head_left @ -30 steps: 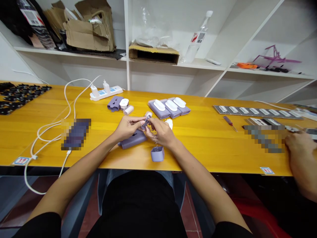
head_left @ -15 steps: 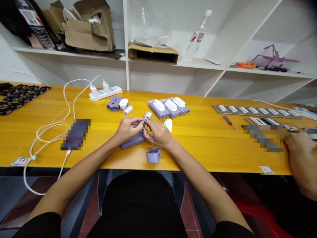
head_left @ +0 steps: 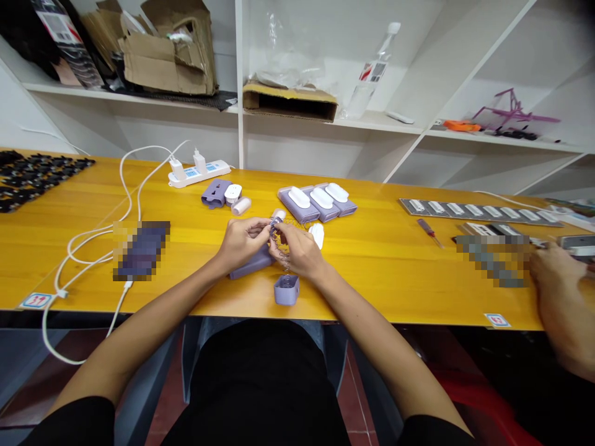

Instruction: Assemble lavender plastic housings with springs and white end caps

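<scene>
Above the front of the table, my left hand (head_left: pixel 245 243) and my right hand (head_left: pixel 300 249) meet with their fingertips closed on a thin coiled wire (head_left: pixel 287 264). The exact part between the fingers is small and partly hidden. One stretch of the wire runs down into an open purple cup-shaped housing (head_left: pixel 286 292) near the table edge. Another stretch extends behind my right hand toward a white oval cap (head_left: pixel 317 235). A small pale cylinder (head_left: pixel 277 215) shows just beyond the fingertips. Below my left hand lies a longer purple case (head_left: pixel 251 264), partly covered by it.
Three purple cases with white tops (head_left: pixel 310 201) lie farther back. A purple holder (head_left: pixel 216 194), white plug piece (head_left: pixel 233 194) and power strip (head_left: pixel 199 174) stand left of them. A phone (head_left: pixel 142 251) lies left; a screwdriver (head_left: pixel 431 233) and another person's hand (head_left: pixel 558 279) are right.
My hands stay almost in place with the coiled wire between the fingertips; the fingers shift slightly. At the right, the other person's hand has moved a little to the left.
</scene>
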The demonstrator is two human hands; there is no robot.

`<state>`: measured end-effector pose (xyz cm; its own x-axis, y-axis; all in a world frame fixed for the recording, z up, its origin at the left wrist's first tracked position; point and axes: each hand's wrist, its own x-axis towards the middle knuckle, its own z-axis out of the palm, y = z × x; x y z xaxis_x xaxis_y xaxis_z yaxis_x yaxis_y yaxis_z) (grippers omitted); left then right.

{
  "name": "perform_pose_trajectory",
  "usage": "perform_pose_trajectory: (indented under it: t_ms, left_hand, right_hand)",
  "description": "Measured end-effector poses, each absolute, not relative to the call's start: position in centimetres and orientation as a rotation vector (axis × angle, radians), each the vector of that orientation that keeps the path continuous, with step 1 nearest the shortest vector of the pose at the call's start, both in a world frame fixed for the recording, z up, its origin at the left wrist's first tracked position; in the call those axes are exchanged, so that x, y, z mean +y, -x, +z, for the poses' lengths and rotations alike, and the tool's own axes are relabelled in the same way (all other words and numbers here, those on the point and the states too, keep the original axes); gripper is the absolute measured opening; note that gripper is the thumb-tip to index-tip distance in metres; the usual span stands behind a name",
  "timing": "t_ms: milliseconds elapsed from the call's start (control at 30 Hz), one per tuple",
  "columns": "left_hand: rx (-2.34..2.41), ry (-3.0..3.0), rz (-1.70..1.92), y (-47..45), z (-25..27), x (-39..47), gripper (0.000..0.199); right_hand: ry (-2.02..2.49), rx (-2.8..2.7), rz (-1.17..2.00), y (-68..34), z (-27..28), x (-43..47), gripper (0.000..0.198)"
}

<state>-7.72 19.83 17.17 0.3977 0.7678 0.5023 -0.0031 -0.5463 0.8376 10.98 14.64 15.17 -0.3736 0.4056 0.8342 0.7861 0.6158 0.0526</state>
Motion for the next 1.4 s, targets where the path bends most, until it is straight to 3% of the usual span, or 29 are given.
perform_pose_trajectory:
  t_ms: [467,1033,1400]
  left_hand:
    - [0.643,-1.714,1.273,7.1,17.2,19.3,0.028]
    - [0.631,-1.699,1.327,7.0,17.6,18.9,0.031]
    - [0.639,-1.69,1.333,7.0,17.7,18.7,0.031]
  right_hand:
    - [0.862,-1.816,-0.674,-10.3,15.1,14.9,0.034]
    - [0.905,-1.738,-0.428,-9.7,15.1,14.7,0.045]
    - [0.894,-1.747,-0.421,-9.9,15.1,14.7,0.041]
